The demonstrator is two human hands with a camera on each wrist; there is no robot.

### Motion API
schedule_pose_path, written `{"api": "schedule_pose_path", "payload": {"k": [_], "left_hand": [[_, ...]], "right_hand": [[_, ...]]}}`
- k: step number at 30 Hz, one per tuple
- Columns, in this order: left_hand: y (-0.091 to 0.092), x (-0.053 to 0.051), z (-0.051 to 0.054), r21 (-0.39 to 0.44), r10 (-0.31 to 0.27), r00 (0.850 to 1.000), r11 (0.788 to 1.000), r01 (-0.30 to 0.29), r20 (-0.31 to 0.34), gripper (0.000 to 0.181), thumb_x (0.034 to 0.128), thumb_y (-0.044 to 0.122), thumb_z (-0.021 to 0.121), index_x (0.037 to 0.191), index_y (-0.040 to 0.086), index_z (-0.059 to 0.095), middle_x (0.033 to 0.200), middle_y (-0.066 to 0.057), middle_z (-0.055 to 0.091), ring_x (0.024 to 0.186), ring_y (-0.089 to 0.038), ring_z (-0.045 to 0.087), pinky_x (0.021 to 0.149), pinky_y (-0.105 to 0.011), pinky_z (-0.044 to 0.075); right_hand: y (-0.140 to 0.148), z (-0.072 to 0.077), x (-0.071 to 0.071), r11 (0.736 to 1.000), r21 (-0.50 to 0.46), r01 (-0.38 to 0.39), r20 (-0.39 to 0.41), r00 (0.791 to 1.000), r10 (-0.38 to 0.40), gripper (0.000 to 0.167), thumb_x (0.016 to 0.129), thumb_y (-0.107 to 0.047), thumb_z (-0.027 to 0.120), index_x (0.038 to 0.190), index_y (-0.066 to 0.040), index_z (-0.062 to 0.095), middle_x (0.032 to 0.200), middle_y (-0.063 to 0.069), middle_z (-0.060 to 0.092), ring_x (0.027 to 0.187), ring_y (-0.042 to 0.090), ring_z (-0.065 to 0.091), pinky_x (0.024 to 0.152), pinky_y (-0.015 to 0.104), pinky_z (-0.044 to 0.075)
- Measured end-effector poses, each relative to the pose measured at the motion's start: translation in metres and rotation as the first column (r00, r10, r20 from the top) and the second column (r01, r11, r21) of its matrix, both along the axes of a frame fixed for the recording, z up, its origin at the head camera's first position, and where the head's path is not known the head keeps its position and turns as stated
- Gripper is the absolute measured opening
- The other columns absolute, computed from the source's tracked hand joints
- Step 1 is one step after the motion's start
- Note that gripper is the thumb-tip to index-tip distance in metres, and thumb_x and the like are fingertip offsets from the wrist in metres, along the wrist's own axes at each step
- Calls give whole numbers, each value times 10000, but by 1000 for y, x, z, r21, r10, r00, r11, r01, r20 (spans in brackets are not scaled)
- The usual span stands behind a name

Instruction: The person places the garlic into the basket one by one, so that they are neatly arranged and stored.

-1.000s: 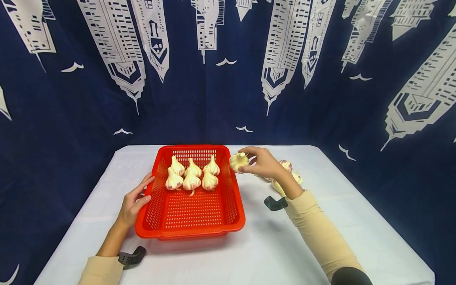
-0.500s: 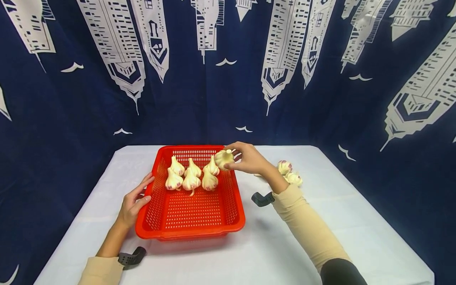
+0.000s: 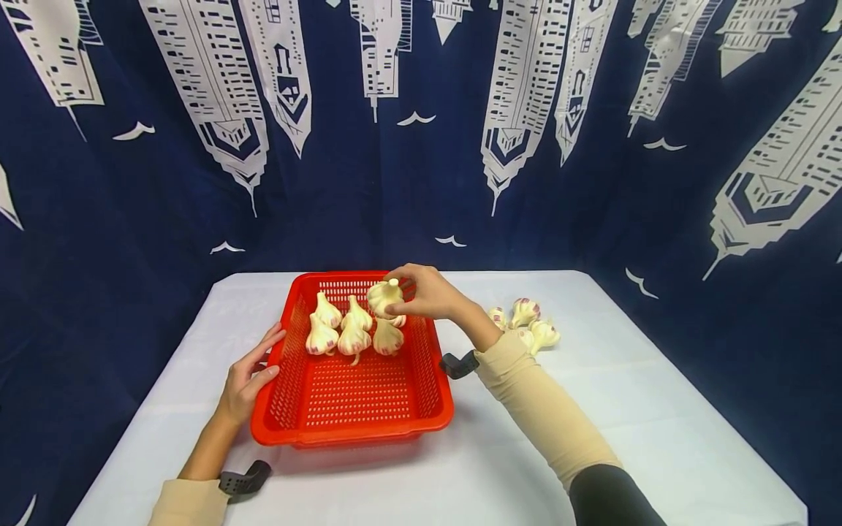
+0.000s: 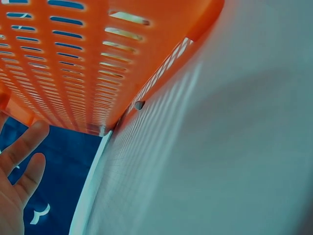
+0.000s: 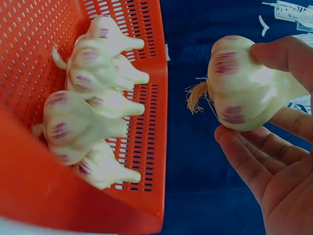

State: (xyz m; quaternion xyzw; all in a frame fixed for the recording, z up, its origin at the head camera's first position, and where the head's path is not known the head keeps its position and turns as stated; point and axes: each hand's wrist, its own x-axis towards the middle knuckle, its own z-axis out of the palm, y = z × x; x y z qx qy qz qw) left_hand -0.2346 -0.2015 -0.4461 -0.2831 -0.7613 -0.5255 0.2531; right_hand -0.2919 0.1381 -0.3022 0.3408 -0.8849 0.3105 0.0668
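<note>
A garlic bulb point(image 5: 239, 83) with stringy roots is pinched between the thumb and fingers of my right hand point(image 3: 430, 292). In the head view that bulb hangs above the back right part of the red plastic basket point(image 3: 355, 431), partly hiding another bulb behind it. Inside the basket several garlic bulbs point(image 3: 321, 336) stand in two rows toward the back. My left hand point(image 3: 243, 380) rests against the basket's left side, its fairly straight fingers and thumb touching the rim. Fingers of that hand point(image 4: 24, 147) also appear beside the slotted wall in the left wrist view.
More garlic bulbs point(image 3: 525, 313) lie in a cluster on the white-covered table point(image 3: 592, 394), right of the basket. Behind the table hangs a dark blue cloth point(image 3: 395, 183) printed with white buildings. The basket walls rise around the bulbs.
My right hand has carried the garlic bulb left, from beside the basket's right rim to over its inside. The left hand and basket have stayed put.
</note>
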Motion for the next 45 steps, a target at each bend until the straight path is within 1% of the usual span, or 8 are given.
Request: {"api": "schedule_pose_path", "payload": {"k": [5, 9, 16, 24, 34, 37, 41, 45], "left_hand": [[-1, 3, 2, -3, 9, 1000, 1000, -9, 20, 524, 848, 18, 523, 1367, -47, 546, 1473, -229, 450, 924, -20, 578, 737, -147, 461], [-1, 5, 4, -4, 18, 999, 1000, -18, 37, 531, 846, 37, 525, 1372, -32, 549, 1484, -208, 446, 931, -5, 571, 742, -145, 455], [-1, 4, 1, 1, 8, 1000, 1000, -8, 30, 526, 847, 23, 524, 1369, -37, 550, 1478, -218, 449, 921, -15, 581, 728, -150, 456], [-2, 4, 1, -1, 8, 999, 1000, -8, 32, 529, 844, 32, 527, 1368, -36, 551, 1486, -205, 446, 930, -14, 578, 738, -152, 451], [-2, 3, 0, 3, 6, 999, 1000, -7, 31, 542, 834, 22, 524, 1372, -40, 545, 1485, -218, 441, 937, 5, 575, 744, -142, 451], [-2, 3, 0, 4, 10, 999, 1000, -10, 35, 548, 836, 32, 525, 1379, -33, 540, 1489, -211, 438, 939, 9, 572, 744, -141, 451], [-3, 2, -1, 6, 5, 1000, 1000, -5, 30, 546, 837, 26, 525, 1380, -33, 540, 1489, -217, 436, 930, -1, 575, 736, -146, 453], [-3, 1, 0, -1, -1, 1000, 1000, 1, 25, 539, 843, 27, 526, 1379, -27, 546, 1490, -209, 437, 931, -12, 578, 739, -153, 454]], "right_hand": [[-14, -5, -5, 999, 27, -32, 18, 999, 32, 517, 789, -210, 809, 1234, -5, 647, 1157, 120, 651, 939, 221, 674, 811, 296, 554], [-26, -7, -6, 998, 18, -56, 43, 998, 55, 517, 782, -212, 811, 1223, 5, 651, 1134, 117, 661, 913, 210, 673, 807, 294, 556], [-42, -12, -6, 997, 47, -53, 89, 995, 49, 519, 791, -249, 813, 1236, -37, 653, 1087, 74, 672, 892, 163, 667, 781, 234, 528], [-60, -11, -9, 994, 57, -94, 65, 994, 91, 510, 801, -262, 800, 1232, -31, 654, 1124, 68, 681, 898, 141, 666, 762, 216, 523], [-81, -18, -12, 991, 31, -127, 92, 988, 123, 424, 808, -231, 800, 1163, -37, 675, 961, 30, 666, 765, 91, 623, 667, 212, 505], [-88, -22, -13, 990, 43, -136, 90, 987, 132, 389, 806, -242, 799, 1111, -31, 680, 877, 37, 660, 730, 131, 607, 663, 213, 481], [-98, -30, -14, 985, 89, -148, 110, 984, 138, 449, 806, -252, 803, 1165, -18, 671, 950, 48, 678, 786, 162, 639, 702, 196, 481], [-103, -38, -13, 981, 142, -132, 130, 985, 113, 483, 800, -255, 817, 1195, -25, 663, 1063, 47, 683, 825, 101, 648, 740, 170, 485]]}}
